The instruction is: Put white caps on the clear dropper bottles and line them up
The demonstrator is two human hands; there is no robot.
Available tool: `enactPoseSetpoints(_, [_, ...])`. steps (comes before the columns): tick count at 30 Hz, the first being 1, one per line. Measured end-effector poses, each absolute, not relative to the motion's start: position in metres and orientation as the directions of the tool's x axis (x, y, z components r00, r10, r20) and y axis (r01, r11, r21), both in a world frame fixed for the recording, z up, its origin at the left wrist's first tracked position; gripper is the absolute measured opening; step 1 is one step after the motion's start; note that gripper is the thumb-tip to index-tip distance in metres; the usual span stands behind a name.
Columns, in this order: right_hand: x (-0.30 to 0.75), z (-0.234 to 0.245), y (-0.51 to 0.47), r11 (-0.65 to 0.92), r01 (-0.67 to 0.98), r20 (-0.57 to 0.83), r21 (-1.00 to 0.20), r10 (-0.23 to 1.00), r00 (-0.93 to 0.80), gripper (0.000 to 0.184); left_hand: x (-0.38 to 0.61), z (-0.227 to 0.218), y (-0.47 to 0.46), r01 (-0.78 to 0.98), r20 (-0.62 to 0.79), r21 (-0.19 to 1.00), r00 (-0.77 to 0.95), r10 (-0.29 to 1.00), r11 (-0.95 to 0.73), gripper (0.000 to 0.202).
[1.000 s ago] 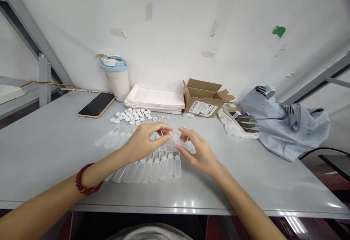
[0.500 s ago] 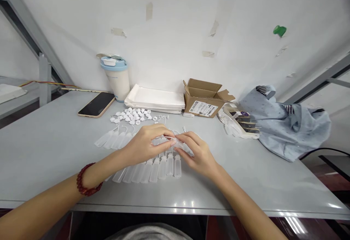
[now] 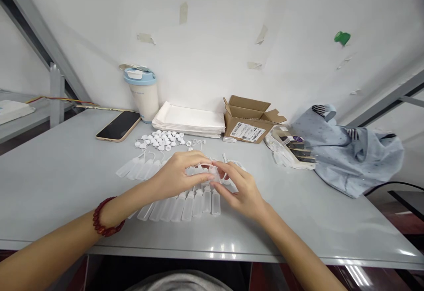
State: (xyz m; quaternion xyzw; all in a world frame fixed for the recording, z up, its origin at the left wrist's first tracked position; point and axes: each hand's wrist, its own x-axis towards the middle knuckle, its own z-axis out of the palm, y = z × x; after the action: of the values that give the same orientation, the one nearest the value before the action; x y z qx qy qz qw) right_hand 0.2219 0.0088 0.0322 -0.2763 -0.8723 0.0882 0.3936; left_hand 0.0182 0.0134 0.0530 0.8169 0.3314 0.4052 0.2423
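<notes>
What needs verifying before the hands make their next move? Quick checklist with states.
1. Left hand and right hand both on small bottle: ok.
2. Its top fully closed: cannot tell, fingers cover part.
3. Front bottles lying side by side: ok.
4. Bottles beneath the hands in order: cannot tell, partly hidden.
5. White caps grouped together: ok, loose heap.
6. Phone and cup clear of hands: ok.

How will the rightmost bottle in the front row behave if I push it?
The bottle is probably light and slightly squeezable, being small, translucent and seemingly plastic. It may slide readily: the tabletop looks glossy.
</notes>
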Motion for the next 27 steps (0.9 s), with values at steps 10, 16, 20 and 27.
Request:
enactPoseSetpoints(10, [0.225,0.037,0.01,0.561,0.441,0.455,-0.701,0.827,-0.328,0.02,0.017,0.046,0.016,0.535,0.554,0.531,0.367,0.747,-0.657,0.046])
enactPoseSetpoints(16, [0.227,0.049,0.011,0.118,0.383,0.005,-0.916,0.959,-0.283,0.021,0.017,0.046,0.015,0.5,0.667,0.417,0.399,0.629,-0.759,0.041])
enactPoseSetpoints(20, [0.235,0.056,0.011,-0.043,0.427,-0.225,-0.903,0.894,-0.386,0.017,0.017,0.047,0.013,0.465,0.649,0.412,0.455,0.61,-0.784,0.036])
enactPoseSetpoints(27, [0.245,0.059,0.012,-0.075,0.564,-0.374,-0.823,0.817,-0.438,0.013,0.016,0.046,0.011,0.451,0.627,0.419,0.484,0.611,-0.788,0.032])
